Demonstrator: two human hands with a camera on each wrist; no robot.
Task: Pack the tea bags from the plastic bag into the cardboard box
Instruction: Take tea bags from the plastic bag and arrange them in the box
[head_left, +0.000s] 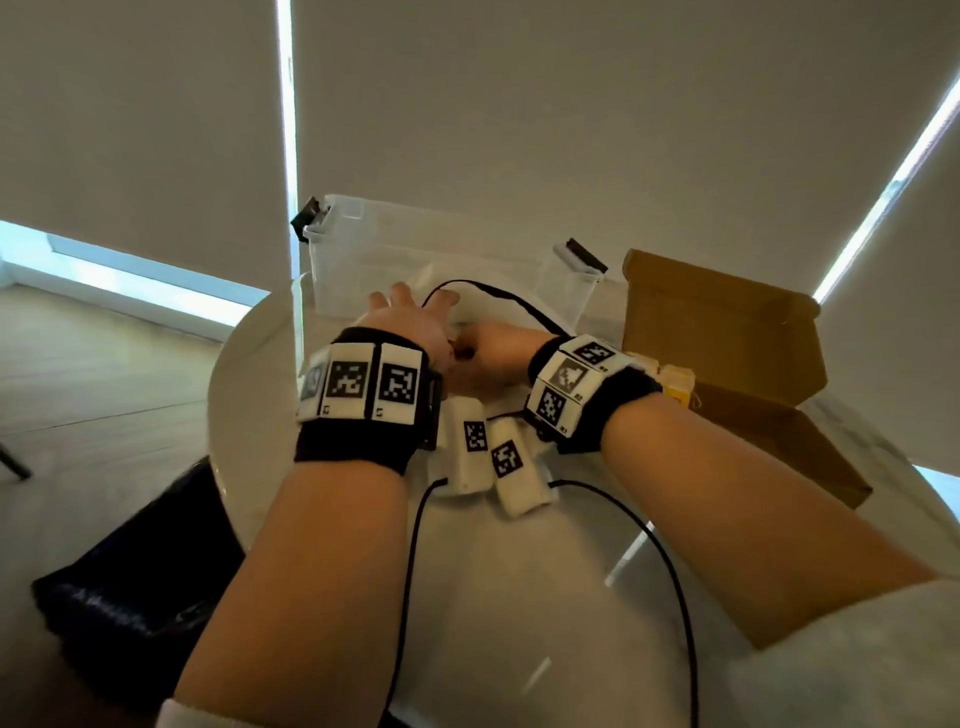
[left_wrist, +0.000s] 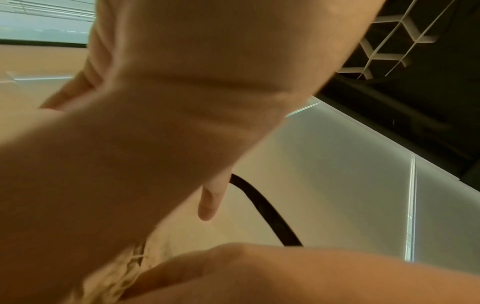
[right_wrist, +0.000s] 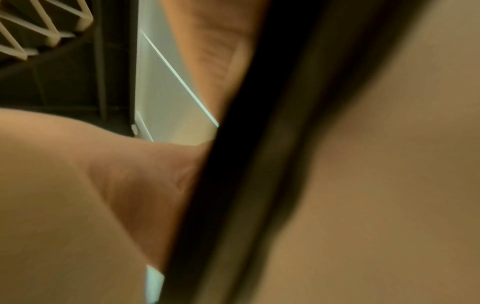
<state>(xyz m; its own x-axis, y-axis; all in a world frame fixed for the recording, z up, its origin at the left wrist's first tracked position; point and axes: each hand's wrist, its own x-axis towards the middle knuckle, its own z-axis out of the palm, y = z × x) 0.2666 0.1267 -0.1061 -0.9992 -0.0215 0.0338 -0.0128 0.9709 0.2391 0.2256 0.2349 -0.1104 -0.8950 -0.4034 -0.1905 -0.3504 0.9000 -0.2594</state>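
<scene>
In the head view both hands meet at the middle of the round white table (head_left: 597, 597). My left hand (head_left: 410, 314) has its fingers spread straight, reaching over pale plastic bag material (head_left: 470, 312) in front of a clear bin. My right hand (head_left: 493, 353) crosses toward it, its fingers hidden under the left wrist. The left wrist view shows the left palm (left_wrist: 155, 123), one fingertip (left_wrist: 207, 211) pointing down, and crinkled pale material (left_wrist: 116, 273) beside the right hand (left_wrist: 285, 273). The open brown cardboard box (head_left: 727, 332) stands to the right, with yellow tea bags (head_left: 675, 384) at its near left edge.
A clear plastic storage bin (head_left: 415, 260) with black latches stands behind the hands. Black cables (head_left: 665, 561) loop over the table. A dark bag (head_left: 135, 571) lies on the floor to the left. The right wrist view is blurred, crossed by a black cable (right_wrist: 246, 164).
</scene>
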